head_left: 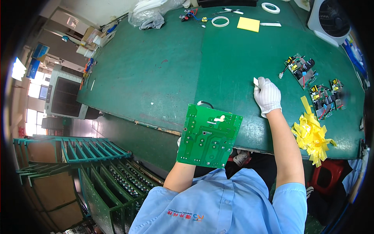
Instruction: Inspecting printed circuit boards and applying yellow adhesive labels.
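You held the green rectangular circuit board [209,135] solder-side up from beneath; your left hand [179,142] was mostly hidden, grip unclear. Your white-gloved right hand [267,96] pinched a small white scrap [256,82] over the green bench mat [156,70].

left hand almost wholly hidden behind the green rectangular circuit board [209,135], its grip unreadable, small white scrap [256,81] at the white-gloved right hand [267,95] too small to identify, white desk fan [329,17] cut by the frame's top edge

Green circuit board [209,135] held tilted, solder side up, over table edge
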The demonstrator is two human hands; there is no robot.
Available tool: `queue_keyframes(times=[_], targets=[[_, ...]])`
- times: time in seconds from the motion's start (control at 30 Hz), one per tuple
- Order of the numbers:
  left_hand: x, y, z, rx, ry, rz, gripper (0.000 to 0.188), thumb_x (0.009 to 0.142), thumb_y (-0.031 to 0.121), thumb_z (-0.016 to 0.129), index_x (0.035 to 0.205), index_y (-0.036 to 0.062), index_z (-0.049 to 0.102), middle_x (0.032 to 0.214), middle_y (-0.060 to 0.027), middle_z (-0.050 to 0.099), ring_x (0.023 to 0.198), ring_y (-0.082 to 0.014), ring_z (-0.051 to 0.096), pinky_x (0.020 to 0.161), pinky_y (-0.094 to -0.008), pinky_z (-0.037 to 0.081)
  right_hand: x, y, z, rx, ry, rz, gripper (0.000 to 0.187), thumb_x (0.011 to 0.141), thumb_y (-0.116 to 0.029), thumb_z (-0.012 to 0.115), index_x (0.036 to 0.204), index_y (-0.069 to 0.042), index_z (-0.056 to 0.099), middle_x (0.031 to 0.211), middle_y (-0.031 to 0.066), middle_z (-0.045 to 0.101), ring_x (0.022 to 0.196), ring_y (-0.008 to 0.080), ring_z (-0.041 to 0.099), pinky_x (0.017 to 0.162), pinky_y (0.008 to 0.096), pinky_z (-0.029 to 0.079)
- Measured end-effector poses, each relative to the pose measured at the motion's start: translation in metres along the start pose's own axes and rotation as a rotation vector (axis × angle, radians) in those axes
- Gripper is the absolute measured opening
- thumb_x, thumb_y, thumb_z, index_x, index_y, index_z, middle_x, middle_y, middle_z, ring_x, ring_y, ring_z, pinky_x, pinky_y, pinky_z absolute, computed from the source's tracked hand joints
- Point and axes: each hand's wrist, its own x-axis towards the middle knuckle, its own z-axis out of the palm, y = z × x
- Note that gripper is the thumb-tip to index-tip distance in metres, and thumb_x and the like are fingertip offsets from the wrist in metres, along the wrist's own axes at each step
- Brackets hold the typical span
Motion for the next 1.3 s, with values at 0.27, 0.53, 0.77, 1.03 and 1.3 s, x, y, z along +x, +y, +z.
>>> queue_keyframes(times=[0.27,0.53,0.77,1.03,1.3], targets=[[-0.017,0.0,0.006,0.036,0.064,0.094,0.051,0.089,0.025,0.069,0.134,0.0084,0.053,0.128,-0.0109,0.06,0.112,-0.0257,0.062,0.088,-0.0427,0.056,-0.001,0.002,0.001,0.022,0.008,0.004,0.015,0.082,-0.017,0.062,0.094,-0.01,0.055,0.08,0.0136,0.06,0.071,0.0343,0.063,0.061,0.0461,0.051],[-0.038,0.002,0.015,0.081,0.12,0.168,0.05,0.089,0.025,0.068,0.134,0.0086,0.053,0.128,-0.0108,0.06,0.112,-0.0255,0.062,0.088,-0.0426,0.056,-0.001,0.001,0.0,0.025,-0.013,0.012,0.014,0.081,-0.015,0.062,0.093,-0.009,0.056,0.079,0.0137,0.06,0.071,0.0345,0.063,0.06,0.0464,0.051],[-0.045,0.0,0.019,0.112,0.14,0.186,0.05,0.09,0.026,0.067,0.134,0.0088,0.053,0.128,-0.0107,0.06,0.112,-0.0253,0.062,0.088,-0.0426,0.055,-0.001,0.001,0.001,0.03,0.004,0.019,0.013,0.082,-0.017,0.062,0.091,-0.01,0.056,0.08,0.0137,0.06,0.07,0.0345,0.064,0.06,0.0465,0.052],[-0.043,-0.001,0.02,0.118,0.136,0.19,0.049,0.09,0.026,0.067,0.134,0.009,0.053,0.129,-0.0105,0.06,0.112,-0.0251,0.062,0.088,-0.0425,0.055,-0.001,0.001,0.0,0.038,0.007,0.028,0.011,0.084,-0.018,0.061,0.088,-0.01,0.054,0.079,0.0134,0.06,0.07,0.0349,0.063,0.059,0.0468,0.051],[-0.041,-0.001,0.023,0.12,0.134,0.198,0.048,0.091,0.027,0.066,0.134,0.0092,0.053,0.129,-0.0104,0.06,0.112,-0.0249,0.062,0.088,-0.0425,0.055,0.0,0.0,0.001,0.0,0.018,0.025,0.011,0.083,-0.019,0.061,0.085,-0.011,0.054,0.077,0.0112,0.06,0.069,0.0321,0.065,0.058,0.0461,0.053]])
